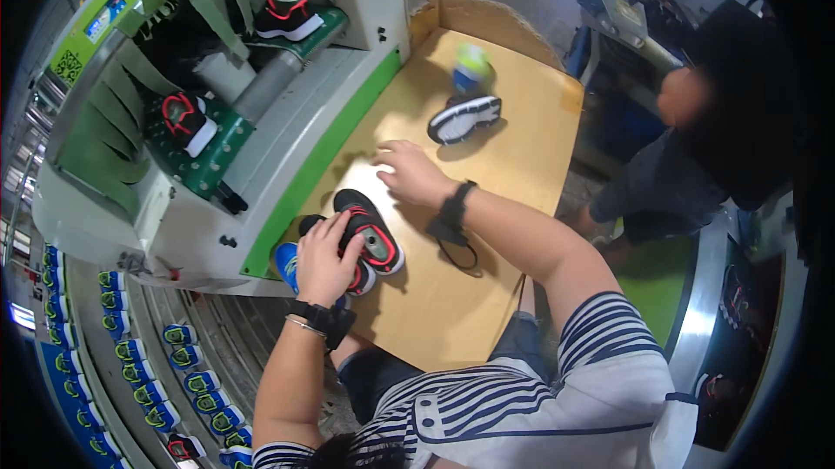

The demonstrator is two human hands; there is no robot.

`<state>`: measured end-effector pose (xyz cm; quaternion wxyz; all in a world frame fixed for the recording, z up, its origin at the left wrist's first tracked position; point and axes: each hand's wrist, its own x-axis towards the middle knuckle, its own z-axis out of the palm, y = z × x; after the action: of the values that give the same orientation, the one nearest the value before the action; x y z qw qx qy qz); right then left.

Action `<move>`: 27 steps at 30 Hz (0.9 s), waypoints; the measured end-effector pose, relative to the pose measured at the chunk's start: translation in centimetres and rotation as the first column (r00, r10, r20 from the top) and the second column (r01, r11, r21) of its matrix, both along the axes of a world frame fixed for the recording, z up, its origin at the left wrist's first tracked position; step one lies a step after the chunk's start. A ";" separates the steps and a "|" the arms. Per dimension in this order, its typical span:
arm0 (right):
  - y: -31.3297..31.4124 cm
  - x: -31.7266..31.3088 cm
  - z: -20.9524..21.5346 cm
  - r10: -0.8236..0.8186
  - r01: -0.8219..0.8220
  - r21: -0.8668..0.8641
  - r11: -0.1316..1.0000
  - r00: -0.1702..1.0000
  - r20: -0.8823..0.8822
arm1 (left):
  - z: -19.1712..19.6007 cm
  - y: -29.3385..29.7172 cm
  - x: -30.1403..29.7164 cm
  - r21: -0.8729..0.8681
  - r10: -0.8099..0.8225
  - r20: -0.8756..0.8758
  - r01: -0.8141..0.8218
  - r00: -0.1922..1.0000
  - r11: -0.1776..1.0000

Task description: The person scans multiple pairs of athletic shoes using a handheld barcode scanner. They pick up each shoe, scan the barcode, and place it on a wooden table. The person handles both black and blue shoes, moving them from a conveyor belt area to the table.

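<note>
My left hand (323, 259) is closed over a black shoe, whose dark toe and red-trimmed heel show around my fingers. Against it lies a second black shoe (370, 230) with a red-edged opening, its heel toward me; my left thumb touches its side. Part of a blue shoe (285, 264) sticks out left of that hand. My right hand (414, 175) hovers over the table, fingers apart and holding nothing. Beyond it, a shoe (465, 119) rests on its side with its white and dark sole showing. Farther back is a blurred blue and yellow-green shoe-like thing (470, 67).
The wooden table (487, 195) has a cardboard guard (496, 21) at its far end. At left, a machine (287, 152) with hanging green strips carries black-and-red shoes on green plates. Racks of blue shoes (143, 382) stand lower left. Another person (731, 113) is at right.
</note>
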<state>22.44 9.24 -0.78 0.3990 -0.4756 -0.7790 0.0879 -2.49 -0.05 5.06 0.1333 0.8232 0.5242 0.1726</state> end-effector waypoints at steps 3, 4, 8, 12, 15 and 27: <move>-1.9 7.3 0.9 -0.274 0.314 0.075 0.947 0.905 -0.327 | 0.1 -0.1 0.0 0.010 0.004 -0.005 -0.004 1.000 1.000; -1.1 9.8 1.2 -0.471 0.528 0.047 0.848 0.791 -0.390 | 0.1 -0.1 0.1 0.019 0.006 -0.008 -0.006 1.000 1.000; 3.7 22.2 -1.8 -0.899 0.774 -0.492 0.398 0.436 -0.040 | 0.4 0.4 1.2 0.003 -0.035 0.014 0.035 0.999 0.999; 1.8 14.7 0.3 -0.650 0.163 -0.687 0.708 0.531 -0.544 | -0.2 -0.2 -0.8 0.033 0.037 0.005 -0.037 0.999 0.999; -3.6 14.0 -2.6 -0.462 0.173 -0.439 0.882 0.504 -0.730 | -0.2 0.3 0.4 0.030 -0.012 0.017 0.012 1.000 0.999; -12.6 0.5 0.7 -0.392 -0.064 -0.462 0.884 0.436 -0.810 | -0.1 -1.3 1.3 0.002 0.012 0.341 -0.013 0.940 1.000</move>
<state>22.96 -3.38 -0.10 0.6378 -0.5087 -0.3628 0.4503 -1.15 -1.35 4.99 0.2190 0.7778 0.4981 0.3145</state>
